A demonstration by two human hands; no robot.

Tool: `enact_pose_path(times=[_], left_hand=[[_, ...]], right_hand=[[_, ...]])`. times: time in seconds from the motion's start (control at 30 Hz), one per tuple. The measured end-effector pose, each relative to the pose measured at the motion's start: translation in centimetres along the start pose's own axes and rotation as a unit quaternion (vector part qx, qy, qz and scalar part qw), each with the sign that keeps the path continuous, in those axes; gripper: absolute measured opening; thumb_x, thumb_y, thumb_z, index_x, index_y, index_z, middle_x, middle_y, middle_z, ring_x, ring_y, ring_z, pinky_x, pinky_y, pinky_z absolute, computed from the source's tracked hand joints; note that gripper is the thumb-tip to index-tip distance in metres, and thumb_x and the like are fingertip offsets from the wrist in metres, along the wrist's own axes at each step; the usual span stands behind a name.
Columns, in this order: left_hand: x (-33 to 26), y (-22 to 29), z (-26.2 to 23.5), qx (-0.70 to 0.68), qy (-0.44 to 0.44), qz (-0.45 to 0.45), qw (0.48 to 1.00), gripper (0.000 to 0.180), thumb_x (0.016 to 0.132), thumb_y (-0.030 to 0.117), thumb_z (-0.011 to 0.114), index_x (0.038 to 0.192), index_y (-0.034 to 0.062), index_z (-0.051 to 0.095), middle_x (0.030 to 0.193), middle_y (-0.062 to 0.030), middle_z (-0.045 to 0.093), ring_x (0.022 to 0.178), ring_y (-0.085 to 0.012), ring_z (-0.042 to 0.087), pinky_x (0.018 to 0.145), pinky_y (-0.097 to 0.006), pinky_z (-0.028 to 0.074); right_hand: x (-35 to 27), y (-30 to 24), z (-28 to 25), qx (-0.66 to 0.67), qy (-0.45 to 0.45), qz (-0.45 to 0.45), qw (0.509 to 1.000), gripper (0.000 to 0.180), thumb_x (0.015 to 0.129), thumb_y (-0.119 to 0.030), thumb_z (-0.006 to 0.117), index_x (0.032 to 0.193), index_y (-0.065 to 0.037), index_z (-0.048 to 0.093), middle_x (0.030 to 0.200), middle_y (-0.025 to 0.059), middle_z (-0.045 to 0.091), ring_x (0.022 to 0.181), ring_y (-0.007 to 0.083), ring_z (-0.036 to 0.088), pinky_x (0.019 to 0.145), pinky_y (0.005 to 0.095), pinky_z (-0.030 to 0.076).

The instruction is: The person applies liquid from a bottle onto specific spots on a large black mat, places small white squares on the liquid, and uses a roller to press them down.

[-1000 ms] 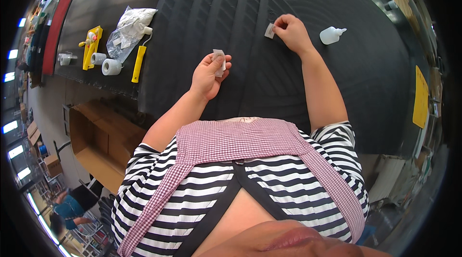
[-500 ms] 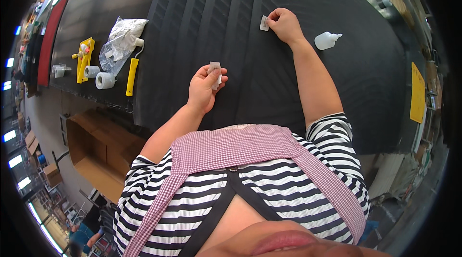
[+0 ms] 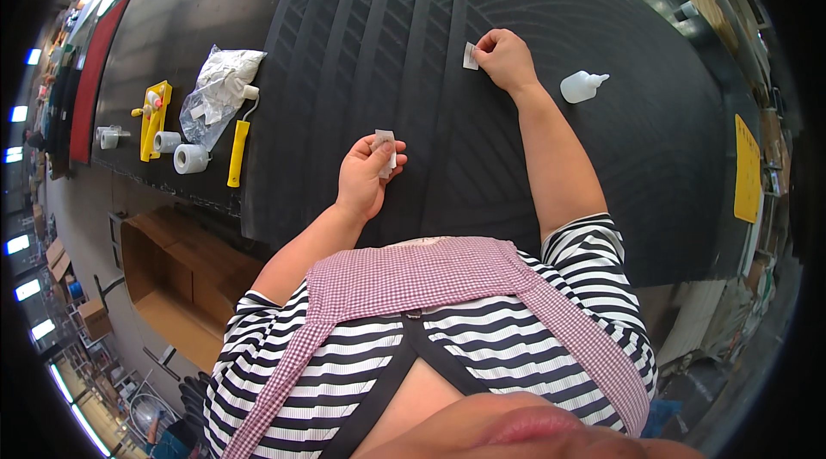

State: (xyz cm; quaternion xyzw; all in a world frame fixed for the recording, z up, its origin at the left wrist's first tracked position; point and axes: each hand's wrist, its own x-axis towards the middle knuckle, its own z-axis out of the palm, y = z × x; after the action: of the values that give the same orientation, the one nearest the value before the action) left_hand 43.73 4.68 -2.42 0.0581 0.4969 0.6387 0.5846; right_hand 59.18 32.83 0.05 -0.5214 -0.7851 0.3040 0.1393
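My left hand (image 3: 367, 173) pinches a few small white labels (image 3: 385, 146) between thumb and fingers, above the near part of the black sheet (image 3: 344, 72). Farther off, my right hand (image 3: 506, 59) grips the right edge of a single small white label (image 3: 470, 55) with thumb and forefinger. That label lies against or just over the sheet, beside one of its long raised stripes; whether it touches, I cannot tell. A white squeeze bottle (image 3: 580, 87) with a narrow nozzle lies to the right of my right forearm.
On the left lie a yellow-handled roller (image 3: 238, 154), a clear bag of white material (image 3: 225, 80), white tape rolls (image 3: 190, 159) and a yellow tool (image 3: 155, 119). A yellow card (image 3: 747, 168) hangs at the right edge. An open cardboard box (image 3: 185, 274) stands below the table's left side.
The view has tilted slightly, so most things sit a little lower in the picture. Both hands keep their grips, and the right hand stays at nearly the same spot on the sheet.
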Motion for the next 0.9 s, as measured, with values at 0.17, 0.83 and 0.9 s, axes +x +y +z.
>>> enact_pose_path(times=[0.17, 0.83, 0.9], left_hand=[[0.2, -0.2, -0.2, -0.007, -0.009, 0.006, 1.000, 0.016, 0.100, 0.018, 0.065, 0.111, 0.0081, 0.061, 0.104, -0.0066, 0.071, 0.088, -0.0135, 0.069, 0.078, -0.028, 0.056], [0.0, -0.1, 0.3, -0.004, -0.017, 0.010, 1.000, 0.020, 0.100, 0.020, 0.066, 0.114, 0.0073, 0.059, 0.106, -0.0068, 0.070, 0.089, -0.0143, 0.069, 0.080, -0.030, 0.057], [-0.1, 0.1, 0.5, -0.003, -0.005, 0.002, 1.000, 0.022, 0.100, 0.019, 0.064, 0.116, 0.0065, 0.057, 0.108, -0.0073, 0.070, 0.090, -0.0147, 0.069, 0.080, -0.030, 0.057]], right_hand=[[0.1, 0.6, 0.4, 0.000, 0.025, -0.024, 0.999, 0.024, 0.083, -0.026, 0.075, 0.096, -0.007, 0.071, 0.106, 0.0131, 0.071, 0.101, 0.0309, 0.068, 0.086, 0.0414, 0.053], [-2.9, 0.7, 0.9, 0.047, 0.168, -0.133, 0.976, 0.008, 0.086, -0.015, 0.068, 0.088, -0.011, 0.074, 0.089, 0.0064, 0.066, 0.085, 0.0292, 0.067, 0.075, 0.0389, 0.053], [-5.1, -0.6, 0.4, 0.088, 0.199, -0.149, 0.965, 0.005, 0.085, -0.011, 0.069, 0.087, -0.009, 0.072, 0.085, 0.0078, 0.065, 0.081, 0.0292, 0.066, 0.072, 0.0382, 0.052]])
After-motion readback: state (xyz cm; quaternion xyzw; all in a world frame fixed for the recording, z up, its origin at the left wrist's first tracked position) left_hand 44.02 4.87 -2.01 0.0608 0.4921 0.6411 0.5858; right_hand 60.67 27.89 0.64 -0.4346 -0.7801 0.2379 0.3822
